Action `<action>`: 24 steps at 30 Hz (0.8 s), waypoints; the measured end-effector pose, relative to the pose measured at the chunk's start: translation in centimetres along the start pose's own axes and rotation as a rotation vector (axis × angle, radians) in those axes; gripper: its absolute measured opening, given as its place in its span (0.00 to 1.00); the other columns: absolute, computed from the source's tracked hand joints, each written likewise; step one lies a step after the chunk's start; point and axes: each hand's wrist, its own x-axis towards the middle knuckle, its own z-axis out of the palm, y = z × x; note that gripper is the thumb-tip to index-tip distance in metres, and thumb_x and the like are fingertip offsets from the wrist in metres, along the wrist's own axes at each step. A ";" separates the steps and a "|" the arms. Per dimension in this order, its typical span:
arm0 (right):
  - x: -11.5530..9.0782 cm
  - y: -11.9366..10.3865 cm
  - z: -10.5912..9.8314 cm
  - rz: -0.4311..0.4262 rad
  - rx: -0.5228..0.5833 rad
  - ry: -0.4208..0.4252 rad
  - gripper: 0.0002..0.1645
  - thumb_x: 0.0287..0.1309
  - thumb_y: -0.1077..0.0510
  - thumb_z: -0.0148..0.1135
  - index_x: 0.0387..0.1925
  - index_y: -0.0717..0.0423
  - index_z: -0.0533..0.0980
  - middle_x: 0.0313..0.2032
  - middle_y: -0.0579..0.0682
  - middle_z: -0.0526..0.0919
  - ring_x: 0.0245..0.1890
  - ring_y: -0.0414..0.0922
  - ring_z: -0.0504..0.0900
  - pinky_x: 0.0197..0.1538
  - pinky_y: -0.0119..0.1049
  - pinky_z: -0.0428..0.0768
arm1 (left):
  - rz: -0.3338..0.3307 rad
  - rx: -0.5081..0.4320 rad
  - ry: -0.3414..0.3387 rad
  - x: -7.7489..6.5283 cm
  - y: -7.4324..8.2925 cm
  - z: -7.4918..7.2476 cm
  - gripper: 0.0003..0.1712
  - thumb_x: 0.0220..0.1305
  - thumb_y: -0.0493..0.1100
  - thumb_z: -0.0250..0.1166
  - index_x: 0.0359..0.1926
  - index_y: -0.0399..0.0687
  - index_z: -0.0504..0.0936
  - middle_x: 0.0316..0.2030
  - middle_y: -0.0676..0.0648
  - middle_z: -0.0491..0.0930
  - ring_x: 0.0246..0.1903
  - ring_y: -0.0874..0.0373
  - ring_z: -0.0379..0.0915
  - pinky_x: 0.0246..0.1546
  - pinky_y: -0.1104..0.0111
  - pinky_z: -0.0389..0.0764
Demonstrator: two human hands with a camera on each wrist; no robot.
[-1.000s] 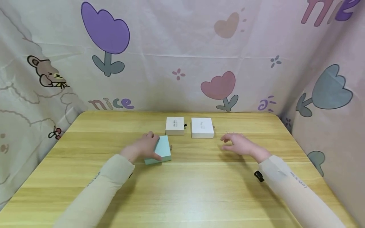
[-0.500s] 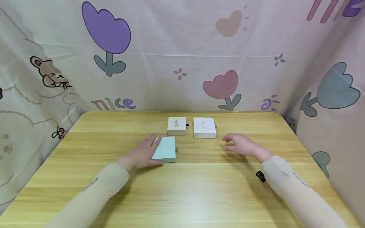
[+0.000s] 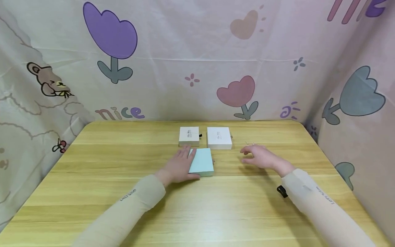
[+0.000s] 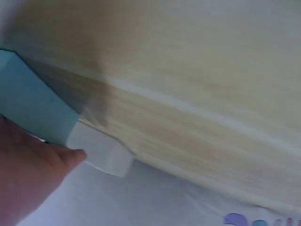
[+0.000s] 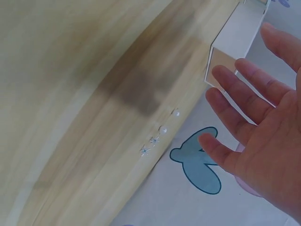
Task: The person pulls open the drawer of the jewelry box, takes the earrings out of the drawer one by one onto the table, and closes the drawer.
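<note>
A mint-green box (image 3: 202,162) lies flat on the wooden table, a small tab at its right side. My left hand (image 3: 176,168) holds it from the left, thumb along the front edge and fingers at the left and rear. Behind it stand a small cream box (image 3: 189,136) with a black tab and a white box (image 3: 219,138). My right hand (image 3: 260,156) hovers to the right, fingers relaxed and holding nothing. Past its fingertips, the right wrist view shows small jewellery on the table: star-shaped pieces (image 5: 144,150) and pearl-like pieces (image 5: 162,129).
The wooden table (image 3: 231,212) ends at the back against a printed curtain (image 3: 172,44), which also hangs along both sides. A black strap piece (image 3: 282,191) shows beneath the right sleeve.
My left hand has slid the mint-green box rightward, straightening it, until it sits in front of the cream and white boxes. My right hand has stayed nearly still.
</note>
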 end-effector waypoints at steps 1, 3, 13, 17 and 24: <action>0.0 0.0 0.0 -0.003 0.002 -0.001 0.24 0.57 0.55 0.61 0.52 0.65 0.74 0.48 0.62 0.81 0.50 0.58 0.78 0.60 0.57 0.68 | -0.006 0.011 -0.001 0.2 0.3 0.0 0.60 0.56 0.73 0.54 0.73 0.39 0.42 0.72 0.33 0.41 0.72 0.41 0.35 0.71 0.53 0.48; 0.0 -0.1 0.1 -0.008 0.005 -0.001 0.24 0.57 0.55 0.61 0.52 0.65 0.74 0.47 0.62 0.81 0.50 0.58 0.78 0.63 0.59 0.63 | -0.012 0.030 0.002 0.6 0.9 0.0 0.60 0.56 0.73 0.53 0.73 0.39 0.42 0.72 0.34 0.41 0.72 0.41 0.36 0.71 0.53 0.49; 0.1 -0.4 0.3 -0.006 0.000 -0.004 0.24 0.57 0.53 0.61 0.52 0.64 0.74 0.48 0.61 0.81 0.51 0.58 0.77 0.63 0.63 0.59 | 0.006 0.006 0.030 1.8 1.5 0.3 0.62 0.54 0.74 0.55 0.73 0.38 0.42 0.73 0.35 0.37 0.73 0.42 0.34 0.71 0.53 0.48; 0.0 -0.3 0.4 -0.014 0.001 0.011 0.24 0.57 0.54 0.61 0.51 0.64 0.74 0.47 0.61 0.82 0.50 0.58 0.78 0.65 0.62 0.57 | 0.048 -0.054 0.048 1.4 0.8 0.4 0.65 0.52 0.74 0.56 0.73 0.37 0.39 0.73 0.36 0.33 0.73 0.43 0.30 0.72 0.52 0.45; -0.3 0.1 0.1 -0.006 -0.011 0.006 0.23 0.57 0.55 0.61 0.51 0.65 0.74 0.47 0.61 0.81 0.49 0.57 0.79 0.65 0.60 0.60 | 0.119 -0.063 0.039 0.6 -0.7 0.5 0.62 0.57 0.73 0.53 0.72 0.37 0.35 0.73 0.38 0.31 0.73 0.46 0.28 0.72 0.52 0.43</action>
